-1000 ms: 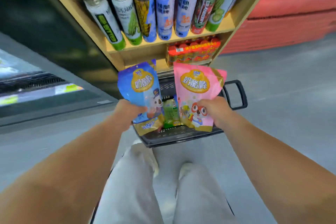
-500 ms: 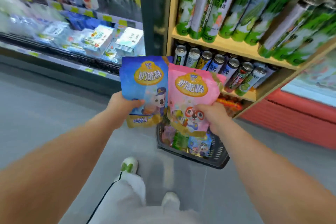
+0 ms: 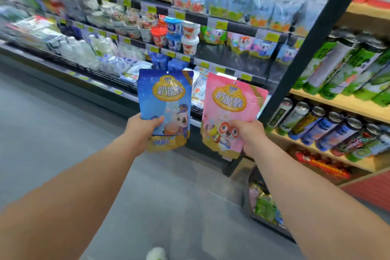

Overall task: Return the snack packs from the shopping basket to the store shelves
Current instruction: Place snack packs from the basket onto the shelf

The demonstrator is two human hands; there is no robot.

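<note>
Blue snack pack (image 3: 166,99) is upright in the left hand (image 3: 143,126), thumb pinching its front; the other fingers are hidden behind. Pink snack pack (image 3: 230,107), just to its right, is pinched the same way by the right hand (image 3: 251,135). Both are held up before the far chilled shelves (image 3: 211,57). Shopping basket (image 3: 245,188) stands on the floor, near right, beneath the right forearm.

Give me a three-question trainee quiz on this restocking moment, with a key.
1. True or false: the left hand grips the blue pack.
2. Fill in: the right hand grips the ____ pack.
3. Where is the shopping basket? A: on the floor beside the wooden shelf. B: hanging from an arm. C: on a fridge shelf.
Key: 1 true; 2 pink pack; 3 A.
</note>
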